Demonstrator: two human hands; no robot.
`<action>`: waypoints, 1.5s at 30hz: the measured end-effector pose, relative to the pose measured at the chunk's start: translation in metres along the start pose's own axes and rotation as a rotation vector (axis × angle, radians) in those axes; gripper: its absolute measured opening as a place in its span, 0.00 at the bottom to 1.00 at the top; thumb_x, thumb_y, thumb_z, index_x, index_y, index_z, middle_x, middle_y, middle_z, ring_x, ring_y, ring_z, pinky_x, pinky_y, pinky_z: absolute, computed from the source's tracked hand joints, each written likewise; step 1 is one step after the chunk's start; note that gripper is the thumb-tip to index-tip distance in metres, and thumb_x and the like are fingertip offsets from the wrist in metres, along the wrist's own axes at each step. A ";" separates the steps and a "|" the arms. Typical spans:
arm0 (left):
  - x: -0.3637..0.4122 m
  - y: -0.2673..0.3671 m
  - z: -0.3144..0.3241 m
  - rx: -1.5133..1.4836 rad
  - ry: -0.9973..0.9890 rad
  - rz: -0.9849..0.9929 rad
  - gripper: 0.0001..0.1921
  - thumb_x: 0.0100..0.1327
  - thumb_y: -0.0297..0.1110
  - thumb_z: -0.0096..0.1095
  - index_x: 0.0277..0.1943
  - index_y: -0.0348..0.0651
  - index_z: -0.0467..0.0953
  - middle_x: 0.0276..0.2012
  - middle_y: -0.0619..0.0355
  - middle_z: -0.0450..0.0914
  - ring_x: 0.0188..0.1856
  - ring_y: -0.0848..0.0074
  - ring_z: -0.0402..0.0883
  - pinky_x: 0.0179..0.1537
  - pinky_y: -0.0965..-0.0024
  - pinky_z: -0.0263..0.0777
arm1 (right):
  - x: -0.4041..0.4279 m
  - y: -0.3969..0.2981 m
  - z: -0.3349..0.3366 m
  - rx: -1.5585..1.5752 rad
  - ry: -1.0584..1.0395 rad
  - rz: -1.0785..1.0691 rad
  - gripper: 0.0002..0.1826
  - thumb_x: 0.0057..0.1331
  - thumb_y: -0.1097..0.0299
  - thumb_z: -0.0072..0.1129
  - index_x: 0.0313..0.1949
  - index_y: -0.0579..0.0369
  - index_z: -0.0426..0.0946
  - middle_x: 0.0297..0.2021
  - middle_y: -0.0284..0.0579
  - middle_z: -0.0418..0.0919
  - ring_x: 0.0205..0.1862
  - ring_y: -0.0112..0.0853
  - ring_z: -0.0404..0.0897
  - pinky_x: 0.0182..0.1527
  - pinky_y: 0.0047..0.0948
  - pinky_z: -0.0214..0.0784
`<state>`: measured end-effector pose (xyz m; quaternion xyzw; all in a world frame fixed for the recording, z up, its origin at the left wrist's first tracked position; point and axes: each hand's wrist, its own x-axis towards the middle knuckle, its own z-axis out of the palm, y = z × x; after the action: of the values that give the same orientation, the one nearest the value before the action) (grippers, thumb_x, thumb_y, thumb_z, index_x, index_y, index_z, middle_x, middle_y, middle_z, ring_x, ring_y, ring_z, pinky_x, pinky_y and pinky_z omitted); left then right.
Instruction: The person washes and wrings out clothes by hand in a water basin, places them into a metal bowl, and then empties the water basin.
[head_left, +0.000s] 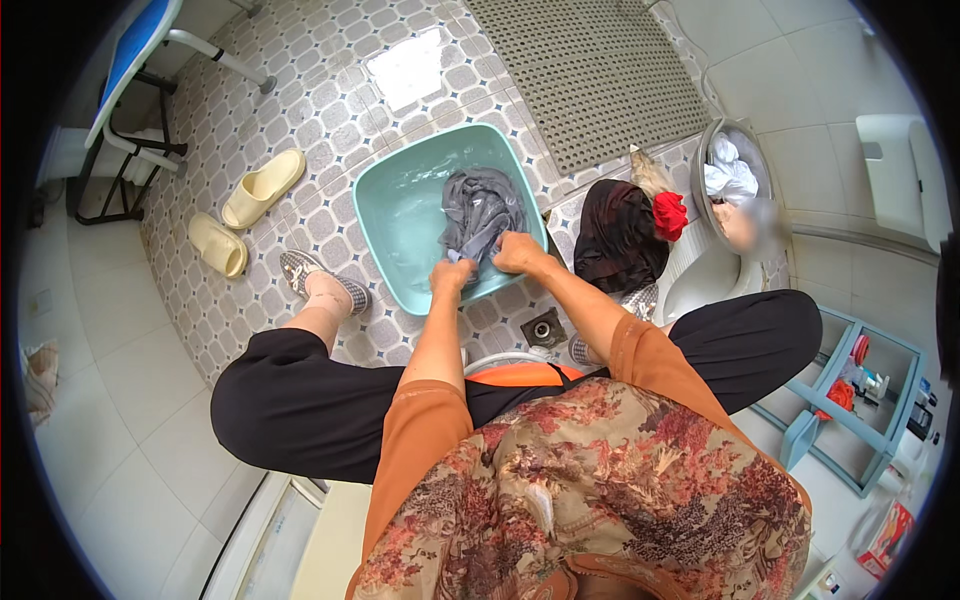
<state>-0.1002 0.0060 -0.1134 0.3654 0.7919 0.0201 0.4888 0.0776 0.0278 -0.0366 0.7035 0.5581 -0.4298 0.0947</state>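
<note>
A wet grey garment (484, 202) lies bunched at the right side of a light teal plastic basin (369, 232). Clear water (409, 202) covers the basin's floor and laps around the cloth. My left hand (452, 276) grips the garment's near edge, just inside the basin's front wall. Close beside it, my right hand (519, 253) has its fingers closed on another part of the same cloth near the right front corner. The folds hide the fingertips of both hands.
Dark clothing (621, 232) and a red cloth (670, 216) lie right of the basin, by a squat toilet (697, 285). A metal basin (701, 176) holds white laundry. Cream slippers (262, 187) sit left. A floor drain (544, 328) is near my feet; a perforated mat (592, 75) lies beyond.
</note>
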 end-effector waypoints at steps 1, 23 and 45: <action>0.005 0.006 -0.007 -0.032 -0.017 -0.012 0.27 0.47 0.41 0.68 0.51 0.36 0.81 0.50 0.42 0.82 0.55 0.54 0.79 0.57 0.57 0.70 | 0.007 0.003 -0.009 0.001 0.010 -0.004 0.24 0.55 0.62 0.58 0.51 0.58 0.80 0.47 0.61 0.82 0.53 0.49 0.80 0.57 0.39 0.71; -0.135 0.148 -0.173 -1.014 0.809 0.715 0.11 0.63 0.25 0.61 0.46 0.29 0.81 0.38 0.56 0.83 0.36 0.78 0.79 0.40 0.73 0.74 | -0.136 -0.060 -0.217 1.088 0.439 -0.637 0.22 0.54 0.79 0.44 0.47 0.61 0.81 0.37 0.38 0.84 0.34 0.18 0.78 0.32 0.15 0.63; -0.029 0.023 -0.015 0.013 0.365 -0.219 0.20 0.61 0.36 0.60 0.47 0.25 0.73 0.43 0.33 0.82 0.47 0.46 0.83 0.52 0.51 0.74 | 0.027 0.026 0.027 -0.198 0.288 -0.240 0.32 0.56 0.68 0.65 0.60 0.58 0.63 0.47 0.60 0.75 0.49 0.56 0.77 0.52 0.49 0.72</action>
<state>-0.0917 0.0105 -0.0743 0.2706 0.9025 0.0278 0.3340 0.0870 0.0212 -0.0816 0.6733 0.6851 -0.2762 0.0308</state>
